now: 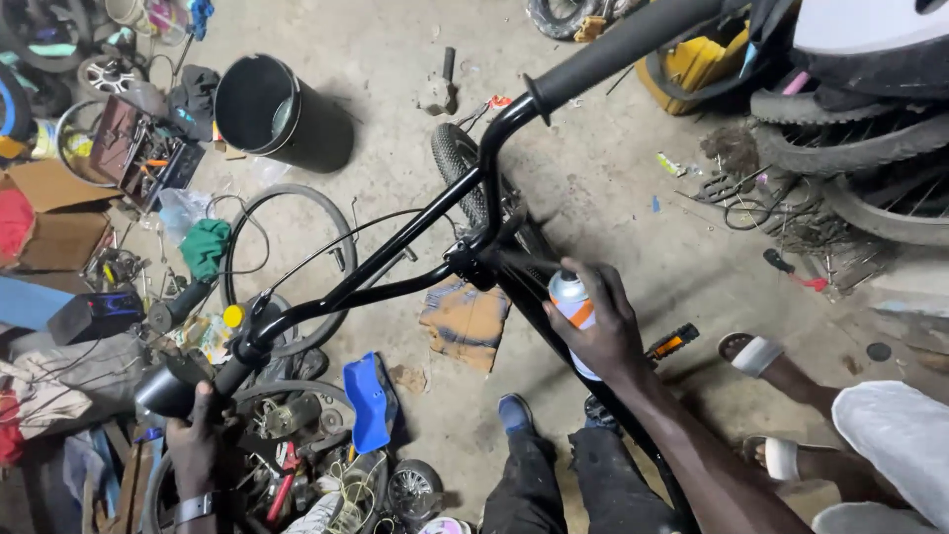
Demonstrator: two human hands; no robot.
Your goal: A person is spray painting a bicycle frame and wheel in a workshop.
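A black bicycle stands under me, its handlebar (pixel 395 267) crossing the view from lower left to upper right. My left hand (pixel 203 440) grips the left handlebar grip (pixel 173 388) at the lower left. My right hand (pixel 598 321) holds a silver and orange spray can (pixel 571 302) upright against the black frame tube (pixel 539 297), just right of the stem. The right grip (pixel 623 44) points up toward the top edge. The front tyre (pixel 457 163) shows beyond the bar.
A black bucket (pixel 272 109) stands at the upper left, and a loose wheel rim (pixel 297 267) lies on the concrete floor. Tools and parts clutter the left side. Tyres (pixel 850 148) pile at the upper right. Another person's sandalled feet (pixel 761 356) are at the right.
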